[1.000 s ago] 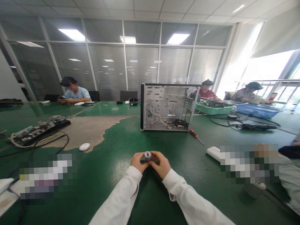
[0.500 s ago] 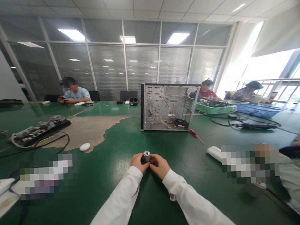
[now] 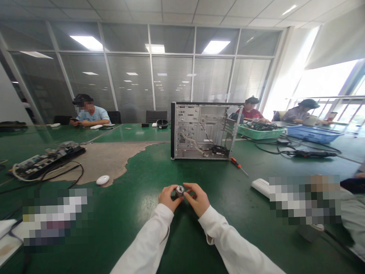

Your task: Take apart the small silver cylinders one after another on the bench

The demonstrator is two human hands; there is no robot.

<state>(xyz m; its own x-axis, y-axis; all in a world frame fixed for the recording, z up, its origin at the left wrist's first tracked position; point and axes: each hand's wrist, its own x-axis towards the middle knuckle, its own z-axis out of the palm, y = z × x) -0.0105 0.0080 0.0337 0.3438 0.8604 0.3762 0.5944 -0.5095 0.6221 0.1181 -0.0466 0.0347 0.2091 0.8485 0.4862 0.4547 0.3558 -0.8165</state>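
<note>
A small silver metal cylinder with a dark hole in its top end is held upright in front of me, just over the green table. My left hand is closed on its left side, thumb and index finger around it. From the right, my right hand reaches the cylinder with its thumb and fingertips, the index finger arched near the top. The cylinder's lower part is hidden by my fingers.
Beyond my hands stands an open computer case, with a screwdriver beside it. A white round object and a circuit assembly lie left. At right are a white power strip, a green basket and a blue basket.
The cylinder has tilted slightly and sits a little lower and to the right. My right fingers have lifted and spread; the reddish thing seen by them before no longer shows.
</note>
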